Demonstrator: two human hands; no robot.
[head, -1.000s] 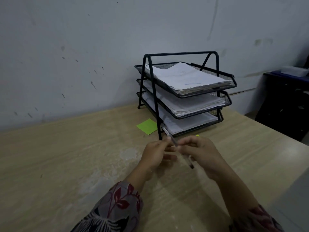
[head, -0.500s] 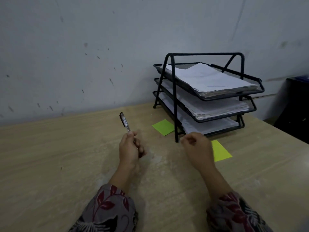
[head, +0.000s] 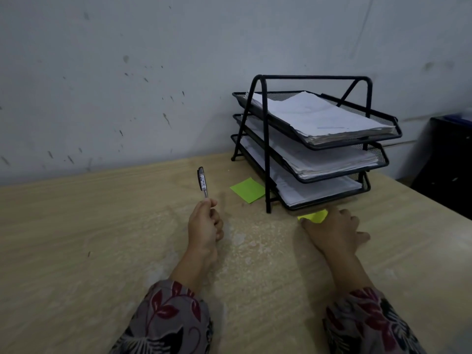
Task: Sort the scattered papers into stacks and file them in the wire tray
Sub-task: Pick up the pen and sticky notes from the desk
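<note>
Wood desk [head: 76,238]: L hand [head: 204,223] grips pen [head: 202,181]; R hand [head: 332,231] flat on yellow note [head: 315,216].

A pale grey-white wall [head: 153,72] fills the upper half of the view; its paint is flecked with small dark marks and scuffs, and a faint thin line runs down it near the upper right; the wall meets the far edge of a light wood-grain surface [head: 76,251], whose laminate shows a worn, whitish mottled patch [head: 245,233] near the middle; to the right, beyond the surface's edge, a dark cabinet [head: 449,169] stands against the wall, with something blue [head: 463,116] on top, too blurred to tell; the light is dim and even, with soft shadows on the surface
</note>
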